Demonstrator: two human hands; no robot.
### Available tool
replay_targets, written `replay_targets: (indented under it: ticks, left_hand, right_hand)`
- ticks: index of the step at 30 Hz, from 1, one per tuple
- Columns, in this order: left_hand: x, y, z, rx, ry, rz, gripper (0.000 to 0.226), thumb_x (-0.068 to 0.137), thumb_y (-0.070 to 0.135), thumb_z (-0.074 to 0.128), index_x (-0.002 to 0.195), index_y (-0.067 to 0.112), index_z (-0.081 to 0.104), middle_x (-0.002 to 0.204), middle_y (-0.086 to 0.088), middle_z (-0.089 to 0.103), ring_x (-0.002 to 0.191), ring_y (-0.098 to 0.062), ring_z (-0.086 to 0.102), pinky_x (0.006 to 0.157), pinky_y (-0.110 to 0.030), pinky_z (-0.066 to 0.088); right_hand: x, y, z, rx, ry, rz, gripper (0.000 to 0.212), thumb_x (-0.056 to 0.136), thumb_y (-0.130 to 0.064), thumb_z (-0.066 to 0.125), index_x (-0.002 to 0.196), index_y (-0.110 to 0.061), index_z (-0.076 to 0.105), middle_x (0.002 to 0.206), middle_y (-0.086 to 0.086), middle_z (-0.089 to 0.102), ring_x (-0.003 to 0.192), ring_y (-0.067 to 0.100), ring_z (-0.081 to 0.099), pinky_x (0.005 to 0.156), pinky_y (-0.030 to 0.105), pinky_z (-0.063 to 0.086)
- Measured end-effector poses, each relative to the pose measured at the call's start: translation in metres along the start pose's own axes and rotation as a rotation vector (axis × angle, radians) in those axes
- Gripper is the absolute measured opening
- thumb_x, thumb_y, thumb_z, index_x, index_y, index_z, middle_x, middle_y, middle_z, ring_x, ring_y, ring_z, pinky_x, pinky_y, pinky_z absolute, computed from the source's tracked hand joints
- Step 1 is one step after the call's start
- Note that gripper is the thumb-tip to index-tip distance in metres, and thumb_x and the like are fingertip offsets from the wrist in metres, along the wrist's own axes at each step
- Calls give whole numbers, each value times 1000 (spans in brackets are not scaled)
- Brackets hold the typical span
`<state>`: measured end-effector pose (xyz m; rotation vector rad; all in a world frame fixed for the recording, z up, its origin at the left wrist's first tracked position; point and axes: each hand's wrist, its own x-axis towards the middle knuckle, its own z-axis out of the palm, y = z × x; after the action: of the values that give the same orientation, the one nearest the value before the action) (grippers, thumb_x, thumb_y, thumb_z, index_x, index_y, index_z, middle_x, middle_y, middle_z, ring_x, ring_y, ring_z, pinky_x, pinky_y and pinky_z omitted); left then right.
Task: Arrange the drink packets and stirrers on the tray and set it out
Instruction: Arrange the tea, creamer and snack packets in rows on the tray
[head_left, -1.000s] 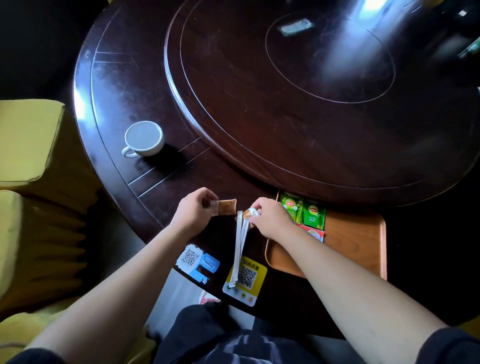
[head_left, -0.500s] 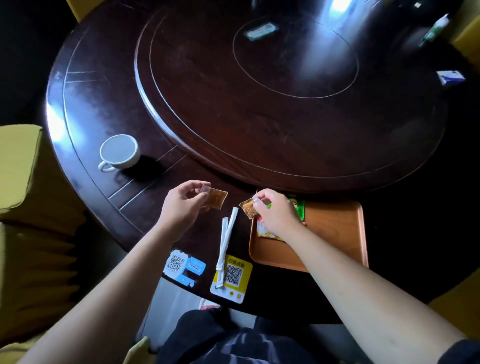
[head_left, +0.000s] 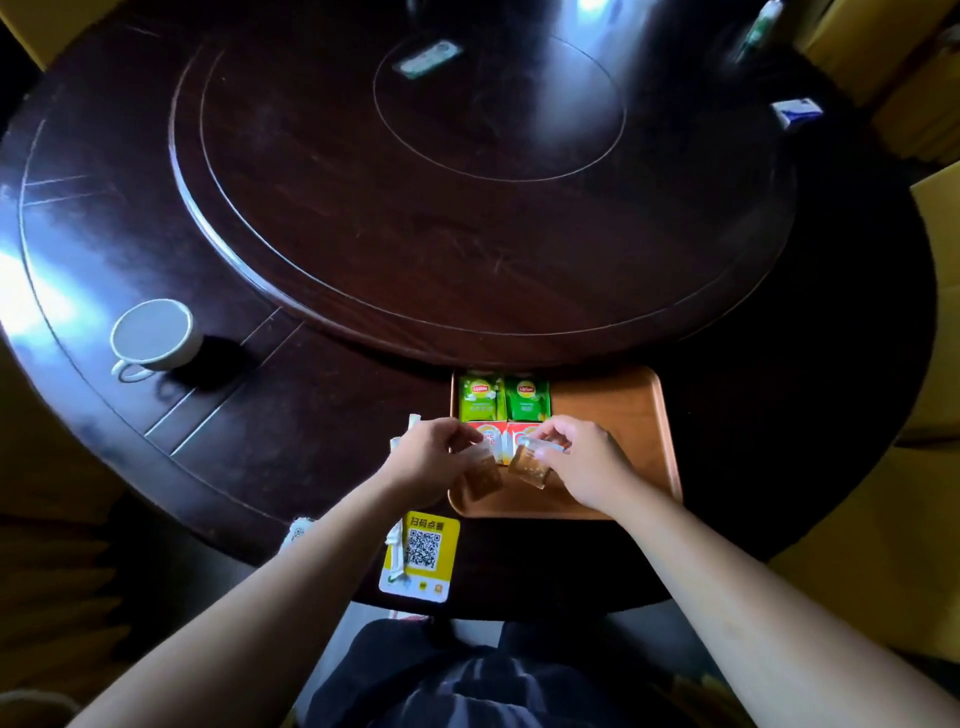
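An orange-brown tray (head_left: 623, 415) lies at the near edge of the dark round table. Two green tea packets (head_left: 504, 397) sit side by side in its far left corner, with two red and yellow packets (head_left: 501, 441) just below them, partly hidden by my hands. My left hand (head_left: 426, 462) pinches a small brown packet (head_left: 483, 475) over the tray's near left corner. My right hand (head_left: 582, 462) pinches a second brown packet (head_left: 530, 465) beside it. White wrapped stirrers (head_left: 402, 441) lie on the table left of the tray, mostly hidden under my left arm.
A white cup (head_left: 153, 335) stands on the table's left rim. A yellow QR card (head_left: 423, 556) sits at the near edge. The raised turntable (head_left: 467, 182) fills the middle, with a small packet (head_left: 426, 60) on it. A blue-white box (head_left: 795, 111) lies far right. Yellow chairs surround the table.
Both hands moved right from the table surface to over the tray, each carrying a brown packet. The stirrers stayed on the table where my right hand left them.
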<state>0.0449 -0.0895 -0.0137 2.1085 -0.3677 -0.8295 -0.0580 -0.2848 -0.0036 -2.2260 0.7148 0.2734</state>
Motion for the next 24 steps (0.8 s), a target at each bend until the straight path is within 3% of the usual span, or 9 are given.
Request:
replay_targets:
  ticks: [2,7,11,14,19,24]
  left_hand:
    - [-1,1,12,49,-12,18,23,83,37,77,97,19,75,87,-1,74,64,-10,62,61,-19,51]
    - [-3,-3,28,164,6,61,24,85,40,73,101,23,75,87,9,68,72,-4,60,63,-17,46]
    - [-5,-12,32,340,62,286,32,83,25,76,111,12,74,108,-7,67,91,-20,60,83,-30,49]
    - [-11,-19,32,490,106,391,34,81,19,73,115,15,71,112,-6,62,98,-25,56,86,-36,51]
    - [-29,-22,39,678,114,582,24,88,25,63,109,18,71,107,-2,64,92,-22,54,81,-34,53]
    - [-38,-23,47,866,141,798,31,82,33,52,87,19,79,93,4,71,93,-13,41,80,-29,38]
  right_hand:
    - [-4,11,1,-1,-23,21,8,86,-23,71,91,-29,70,79,-9,66,67,12,56,59,26,42]
    - [-9,27,13,6,-81,16,9,88,-23,70,96,-29,72,100,-6,68,84,17,61,69,28,45]
    - [-15,28,18,-129,-55,-80,21,88,-24,72,108,-29,70,101,-6,54,87,19,57,71,29,43]
    - [-19,27,19,-197,-6,-155,36,87,-23,71,122,-30,64,115,-5,53,103,17,56,81,32,49]
    - [-25,30,26,-231,6,-216,36,88,-16,70,123,-22,64,120,-4,57,115,18,55,89,39,53]
    - [-28,32,32,-293,-38,-237,38,90,-15,67,127,-23,64,121,-5,58,114,19,52,90,42,52]
